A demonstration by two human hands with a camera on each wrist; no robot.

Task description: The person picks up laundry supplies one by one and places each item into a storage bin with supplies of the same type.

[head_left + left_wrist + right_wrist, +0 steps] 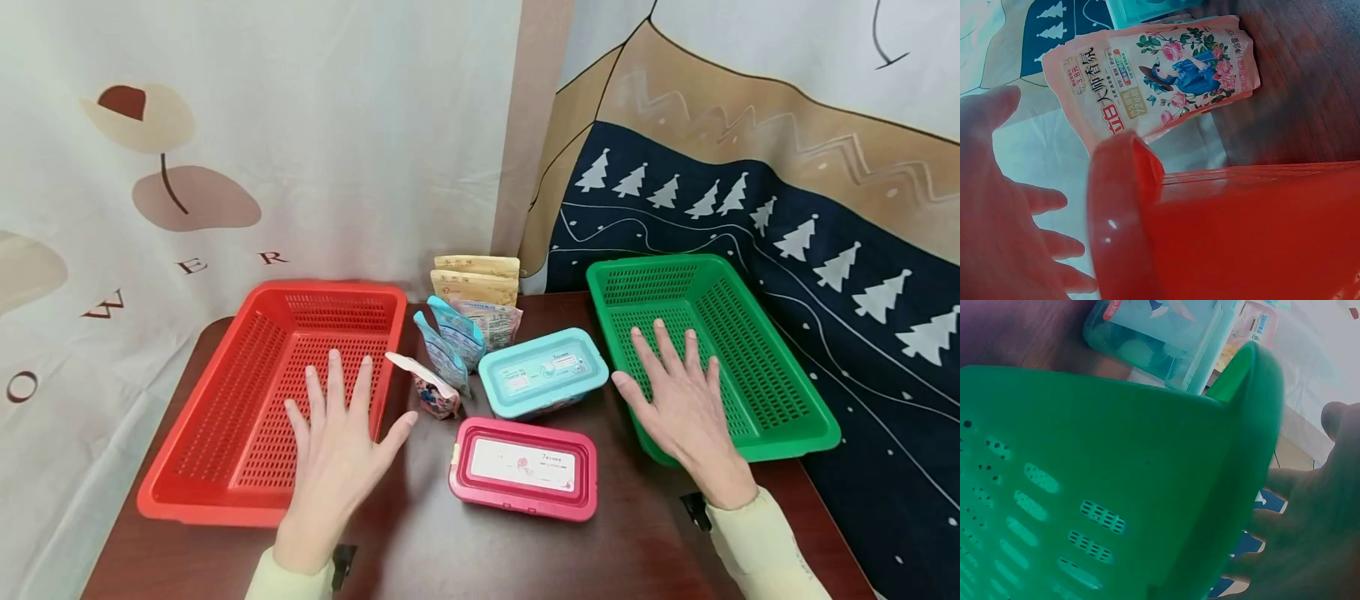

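Fingers spread, my left hand (337, 467) hovers over the near right part of a red plastic basket (197, 379). My right hand (684, 408), also spread, is above the near left side of a green plastic basket (795, 392). Neither hand holds anything. Between them lie a pink lidded box (522, 467) and a light-blue lidded box (543, 372). Left of the blue box stand a floral pouch (435, 393) and two blue pouches (459, 333). In the left wrist view the floral pouch (1179, 75) shows a printed figure and roses.
Behind the blue pouches stand a pale printed pouch (491, 321) and two tan packets (475, 279). Everything sits on a dark brown table (420, 542). A printed curtain (337, 142) hangs along the back and both sides.
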